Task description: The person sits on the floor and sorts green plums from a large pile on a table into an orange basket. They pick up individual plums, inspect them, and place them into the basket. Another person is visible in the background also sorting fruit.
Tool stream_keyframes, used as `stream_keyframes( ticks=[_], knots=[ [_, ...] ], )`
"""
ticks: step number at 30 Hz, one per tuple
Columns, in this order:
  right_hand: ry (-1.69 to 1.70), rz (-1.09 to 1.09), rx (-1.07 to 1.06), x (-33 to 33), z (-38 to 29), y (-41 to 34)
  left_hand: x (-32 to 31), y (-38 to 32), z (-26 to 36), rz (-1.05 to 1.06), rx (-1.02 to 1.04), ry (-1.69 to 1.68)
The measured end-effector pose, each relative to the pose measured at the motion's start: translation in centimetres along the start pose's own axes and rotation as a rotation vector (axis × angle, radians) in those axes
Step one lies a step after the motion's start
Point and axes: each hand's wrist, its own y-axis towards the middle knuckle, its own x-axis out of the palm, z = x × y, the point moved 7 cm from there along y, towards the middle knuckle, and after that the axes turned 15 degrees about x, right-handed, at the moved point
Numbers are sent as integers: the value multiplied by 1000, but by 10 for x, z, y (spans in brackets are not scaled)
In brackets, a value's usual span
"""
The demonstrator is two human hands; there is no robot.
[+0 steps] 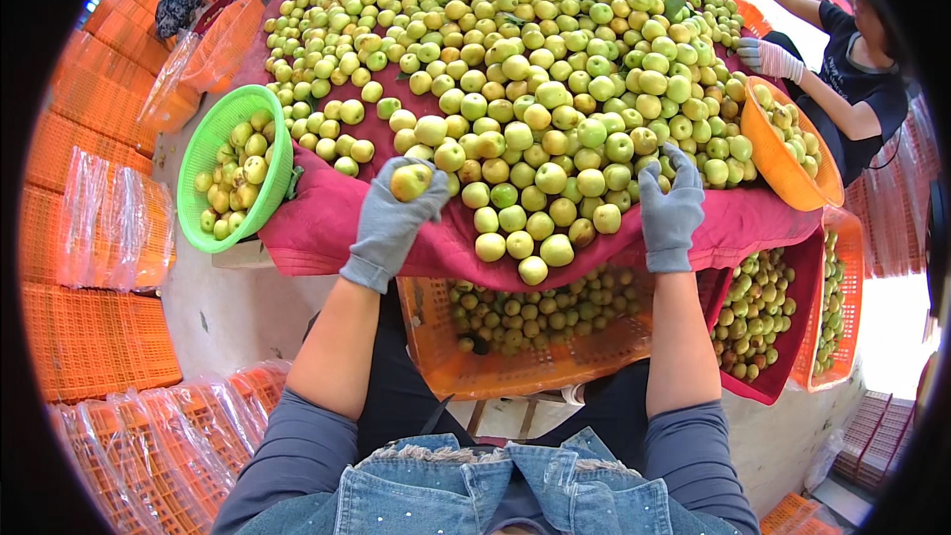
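Note:
My left hand, in a grey knitted glove, holds a yellow-green fruit with a brownish patch above the table's front edge. My right hand, gloved alike, rests at the front right of the heap with its fingertips against the fruit; whether it grips one cannot be told. A large heap of round green and yellow fruit lies on a red cloth. To the left, a green plastic basket holds blemished fruit. An orange plastic basket with fruit stands tilted at the right edge.
Below the table edge is an orange crate of fruit, with a red crate and another orange crate to the right. Stacked orange crates, some in clear plastic, line the left. A co-worker with gloves sits at the right.

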Motion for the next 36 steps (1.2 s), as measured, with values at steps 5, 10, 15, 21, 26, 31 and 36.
stream_keyframes(
  ticks=[5,10,15,21,26,31,36],
  knots=[
    [289,-424,-221,17,-91,-62,40,-14,-2,-161,128,-40],
    [409,-689,-276,43,-117,-114,80,-28,-10,-595,265,123],
    [293,-549,-26,41,-89,-71,53,18,14,-407,476,400],
    [233,-392,590,9,-9,9,-19,68,-11,32,691,992],
    [502,-599,603,15,-6,-7,23,66,-17,-157,490,1028],
    [255,-678,464,13,-8,-25,49,49,-13,-128,581,943],
    [680,-1001,793,18,-48,-75,87,17,27,-233,616,349]
  ],
)
